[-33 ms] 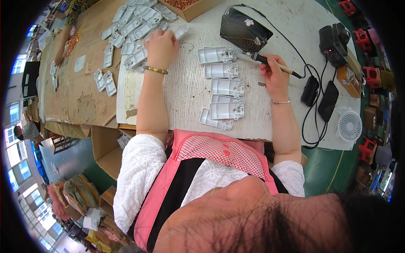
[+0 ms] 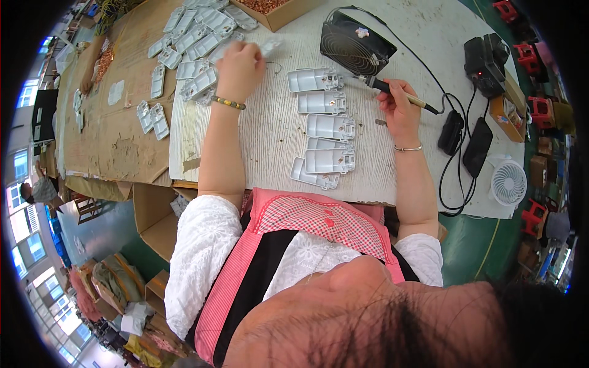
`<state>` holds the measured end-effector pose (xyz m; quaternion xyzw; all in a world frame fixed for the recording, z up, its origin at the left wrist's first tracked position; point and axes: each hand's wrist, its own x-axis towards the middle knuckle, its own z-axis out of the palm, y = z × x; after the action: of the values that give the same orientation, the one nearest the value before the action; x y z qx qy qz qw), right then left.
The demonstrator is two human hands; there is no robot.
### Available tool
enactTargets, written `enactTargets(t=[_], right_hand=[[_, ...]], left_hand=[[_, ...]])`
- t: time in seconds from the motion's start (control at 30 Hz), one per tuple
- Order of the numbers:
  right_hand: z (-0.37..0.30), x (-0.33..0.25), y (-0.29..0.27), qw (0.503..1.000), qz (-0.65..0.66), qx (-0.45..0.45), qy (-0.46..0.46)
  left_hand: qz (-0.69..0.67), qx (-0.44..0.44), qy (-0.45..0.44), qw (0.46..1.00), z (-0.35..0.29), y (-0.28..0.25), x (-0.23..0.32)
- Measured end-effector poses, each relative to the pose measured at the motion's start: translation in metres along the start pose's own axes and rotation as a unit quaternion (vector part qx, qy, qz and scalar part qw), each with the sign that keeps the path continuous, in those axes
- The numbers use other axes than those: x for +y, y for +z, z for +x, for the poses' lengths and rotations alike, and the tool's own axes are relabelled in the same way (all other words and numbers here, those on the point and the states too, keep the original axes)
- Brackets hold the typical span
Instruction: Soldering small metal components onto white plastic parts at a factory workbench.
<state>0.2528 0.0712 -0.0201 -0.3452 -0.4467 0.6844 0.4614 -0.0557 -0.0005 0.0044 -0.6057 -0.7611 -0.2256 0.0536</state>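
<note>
My right hand (image 2: 402, 110) grips a soldering iron (image 2: 381, 86) with a black and tan handle. Its tip points left, close to the metal-contact end of the topmost white plastic casing (image 2: 307, 80) in a column. Below that one, several more such casings (image 2: 328, 127) lie one under another, some overlapping. My left hand (image 2: 242, 66) is curled, with its fingers closed, beside a heap of similar casings (image 2: 205, 38). A pale, motion-smeared casing (image 2: 270, 45) shows at its fingertips.
A black fan (image 2: 356, 46) stands behind the column. At right are a black power unit (image 2: 485, 58) with cables, black adapters (image 2: 477, 147) and a small white fan (image 2: 508, 183). A cardboard box of copper-coloured parts (image 2: 276, 15) sits at the back. Another person's arm (image 2: 92, 61) rests at far left.
My left hand has shifted slightly right, and the pale blurred casing with it. The right hand and soldering iron look unmoved. The other person's arm has shifted a little.
</note>
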Motion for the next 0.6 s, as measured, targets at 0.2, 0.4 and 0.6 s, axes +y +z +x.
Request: enactTargets(t=[0.2,0.4,0.6], right_hand=[[0.001,0.001,-0.002,0.999,0.042,0.0,-0.016],[-0.001,-0.001,0.0,1.0,0.013,-0.005,-0.007],[-0.002,-0.002,0.002,0.999,-0.031,-0.002,0.014]], left_hand=[[-0.25,-0.087,0.123,0.957,-0.006,-0.01,0.032],[-0.251,-0.156,0.204,0.933,-0.007,-0.01,0.044],[-0.238,-0.139,0.227,0.934,-0.007,-0.008,0.044]])
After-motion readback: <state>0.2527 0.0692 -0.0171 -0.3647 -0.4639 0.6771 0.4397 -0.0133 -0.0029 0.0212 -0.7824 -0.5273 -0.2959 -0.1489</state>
